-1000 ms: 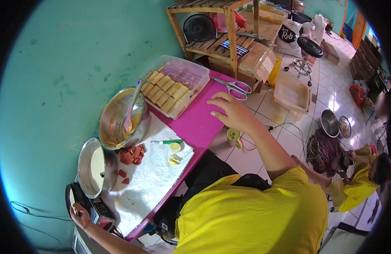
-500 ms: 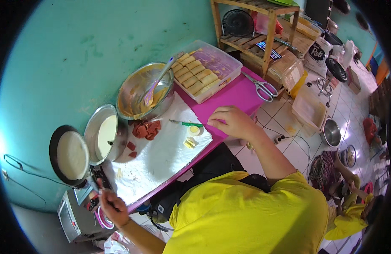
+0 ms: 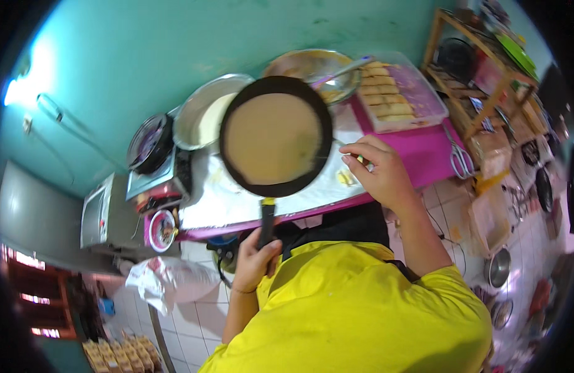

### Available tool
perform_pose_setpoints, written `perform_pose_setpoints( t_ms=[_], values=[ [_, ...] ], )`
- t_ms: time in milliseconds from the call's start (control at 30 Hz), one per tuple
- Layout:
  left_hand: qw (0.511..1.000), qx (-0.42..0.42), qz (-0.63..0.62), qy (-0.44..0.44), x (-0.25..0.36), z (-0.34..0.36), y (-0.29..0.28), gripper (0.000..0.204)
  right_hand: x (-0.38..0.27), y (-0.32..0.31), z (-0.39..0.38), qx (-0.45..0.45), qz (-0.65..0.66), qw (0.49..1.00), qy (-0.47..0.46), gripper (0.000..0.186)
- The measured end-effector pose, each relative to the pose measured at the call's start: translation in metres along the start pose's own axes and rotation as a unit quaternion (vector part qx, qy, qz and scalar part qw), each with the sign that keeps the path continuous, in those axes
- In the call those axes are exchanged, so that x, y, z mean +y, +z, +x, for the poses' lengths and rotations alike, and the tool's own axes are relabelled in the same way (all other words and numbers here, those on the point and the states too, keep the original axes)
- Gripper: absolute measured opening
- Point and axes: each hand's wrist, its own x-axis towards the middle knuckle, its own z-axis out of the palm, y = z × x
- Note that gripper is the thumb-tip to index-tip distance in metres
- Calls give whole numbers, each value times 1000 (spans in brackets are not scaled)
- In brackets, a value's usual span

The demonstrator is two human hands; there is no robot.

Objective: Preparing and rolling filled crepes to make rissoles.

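My left hand (image 3: pixel 257 258) is wrapped round the handle of a black frying pan (image 3: pixel 327 127), raised over the foil-covered part of the table. Inside lies a thin, pale tan crepe (image 3: pixel 271 137), almost filling the pan's base. At the pan's right edge, my right hand (image 3: pixel 386 174) pinches a small knife (image 3: pixel 361 160) by its green handle, the blade toward the rim. A bit of yellow food (image 3: pixel 345 178) rests on the foil below those fingers. Behind the pan, a metal pot (image 3: pixel 190 118) holds pale batter, and a metal bowl (image 3: pixel 293 61) has a spatula (image 3: pixel 343 71) leaning in it.
A plastic box (image 3: pixel 433 112) with rows of filled rolls stands back right, with scissors (image 3: pixel 459 155) beside it on the pink tabletop (image 3: pixel 417 149). To the left are a stove (image 3: pixel 153 180), a black round pan (image 3: pixel 151 142) and a small bowl (image 3: pixel 161 230). A wooden shelf (image 3: pixel 439 37) stands far right.
My left hand has brought the frying pan from the far left to the middle, over the foil. My right hand has picked up the green-handled knife from the foil. The view has turned left.
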Motion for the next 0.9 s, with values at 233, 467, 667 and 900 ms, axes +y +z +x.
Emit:
perform_pose_setpoints(
  t_ms=[233,467,667,900],
  values=[
    [997,-72,8,-28,-10,-1,14,51,-36,64,26,-13,-27,995,-95,12],
    [997,-74,30,2,-24,0,9,55,-29,95,39,47,-129,985,-99,14],
    [997,-37,65,-30,-18,-10,4,54,-39,91,36,-18,40,999,0,19],
    [989,31,144,24,-34,-16,0,53,-32,106,29,-116,133,978,114,23]
  ],
)
